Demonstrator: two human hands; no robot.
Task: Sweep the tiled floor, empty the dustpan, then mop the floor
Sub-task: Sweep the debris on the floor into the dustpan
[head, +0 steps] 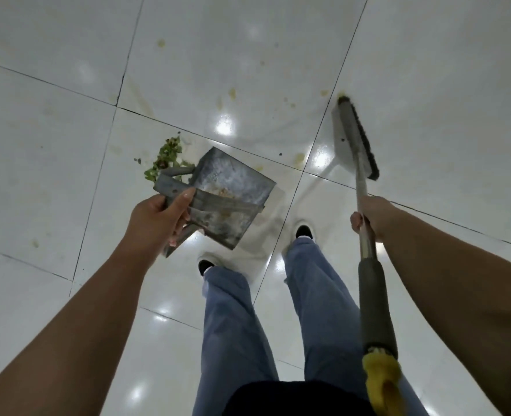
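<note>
My left hand (158,220) grips the handle of a grey metal dustpan (233,187), held off the white tiled floor (53,130) with a little brown dirt inside. A pile of green leafy scraps (167,154) lies on the floor just behind the dustpan's handle. My right hand (371,217) holds the metal shaft of a broom; its grey brush head (356,136) with dark bristles rests on the floor to the right of the dustpan. The shaft has a grey foam sleeve (374,304) and a yellow end (383,382).
Yellowish stains (232,92) dot the tiles ahead, some near the brush head. My legs in blue trousers (317,295) and dark shoes (303,231) stand below the dustpan. Dark grout lines cross the glossy floor.
</note>
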